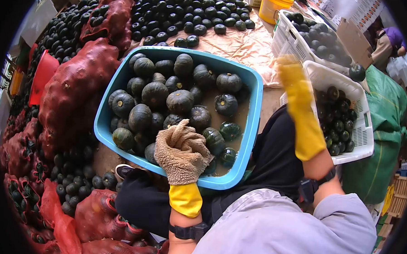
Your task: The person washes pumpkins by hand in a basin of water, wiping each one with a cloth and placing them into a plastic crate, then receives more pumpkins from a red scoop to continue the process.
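Observation:
My left hand (182, 152) wears a yellow glove with a fuzzy beige cloth over the fingers. It hangs over the near edge of a blue tub (254, 97) that holds murky water and several dark green squashes (179, 101). Whatever lies under the cloth is hidden. My right hand (299, 108), in a yellow glove, is raised and blurred beside a white basket (364, 134) of small squashes, with nothing visible in it. One squash (356, 72) is by the basket's far rim, beyond the fingertips.
Red net sacks of squash (76, 85) pile up on the left, with loose squashes around them. More squashes lie on brown paper (243, 44) behind the tub. A second white crate (287, 37), a yellow bucket (273, 5) and a green sack (385, 130) are on the right.

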`<state>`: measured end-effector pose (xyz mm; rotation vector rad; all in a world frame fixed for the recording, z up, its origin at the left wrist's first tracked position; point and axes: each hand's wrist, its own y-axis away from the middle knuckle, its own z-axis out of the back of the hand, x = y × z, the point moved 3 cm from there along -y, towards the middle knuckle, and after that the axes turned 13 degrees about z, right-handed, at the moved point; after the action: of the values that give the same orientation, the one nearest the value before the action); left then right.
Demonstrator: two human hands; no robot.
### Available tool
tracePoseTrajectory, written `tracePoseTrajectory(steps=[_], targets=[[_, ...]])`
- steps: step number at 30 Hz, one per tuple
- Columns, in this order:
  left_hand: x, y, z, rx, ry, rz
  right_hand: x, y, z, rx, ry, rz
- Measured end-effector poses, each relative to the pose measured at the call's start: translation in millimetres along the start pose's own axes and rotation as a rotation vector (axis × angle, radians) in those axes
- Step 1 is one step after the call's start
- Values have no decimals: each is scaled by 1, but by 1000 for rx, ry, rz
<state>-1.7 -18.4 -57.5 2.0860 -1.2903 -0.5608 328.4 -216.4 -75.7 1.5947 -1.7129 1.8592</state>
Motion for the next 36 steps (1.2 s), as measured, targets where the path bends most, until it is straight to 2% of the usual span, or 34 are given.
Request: tracePoseTrajectory(steps=[1,3,4,5,6,7,8,9,10,11,12,13,15,16,18,19,21,22,24,25,26,27,29,30,31,32,33,34,35,36], targets=[[3,-5,2,41,32,79,-3,7,-42,293,241,-81],[3,-41,32,148,-295,-170,-5,25,-126,967,733,0],[5,-40,34,170,-621,-347,-43,52,-145,1074,991,-102],[7,-37,37,126,-967,-580,-52,62,-167,1252,1202,-135],[10,-35,41,54,-1218,-826,-99,80,-180,1219,1481,-105],[3,-28,39,17,-1190,-775,-153,109,-185,902,1781,184],[2,-25,32,-2,-1166,-709,-156,111,-198,811,1907,197],[10,-20,24,19,-1183,-752,-164,110,-206,876,1899,38],[18,-14,16,39,-1199,-795,-157,117,-207,942,1916,160],[27,-9,8,59,-1215,-839,-128,100,-215,1047,1815,-120],[28,-12,12,46,-1255,-824,-96,77,-205,1245,1373,-495],[21,-22,20,81,-877,-550,-80,72,-196,1238,1254,-543],[20,-32,27,60,-486,-255,-66,73,-175,1142,955,-559],[23,-29,25,60,-618,-356,-76,83,-169,1195,962,-514],[30,-20,17,24,-868,-577,-92,80,-153,1232,705,-380],[20,-31,26,44,-685,-402,-95,80,-153,1323,844,-359],[29,-15,18,28,-1293,-802,-74,71,-180,1492,1114,-310],[29,-17,19,22,-1327,-802,-115,97,-189,1164,1347,-302],[27,-20,22,-3,-1385,-808,-151,118,-196,1006,1665,-75],[29,-15,20,31,-1416,-876,-168,129,-195,915,1758,102],[30,-13,14,22,-778,-459,-165,133,-197,965,1791,69],[26,-17,19,41,-608,-342,-154,132,-198,1004,1821,35],[16,-32,33,117,-645,-287,-105,102,-185,1269,1399,-182],[11,-37,39,163,-794,-347,-77,79,-169,1445,923,-338],[6,-40,43,187,-984,-444,-94,77,-163,1402,822,-440],[13,-33,37,152,-1130,-571,-49,56,-159,1368,719,-682],[20,-26,31,100,-1269,-706,-45,63,-149,1094,433,-840],[15,-32,33,177,-974,-530,-43,78,-146,812,144,-973],[10,-37,36,225,-656,-379,-36,89,-153,710,15,-821],[1,-45,37,262,-727,-459,-26,100,-162,611,-116,-673]])
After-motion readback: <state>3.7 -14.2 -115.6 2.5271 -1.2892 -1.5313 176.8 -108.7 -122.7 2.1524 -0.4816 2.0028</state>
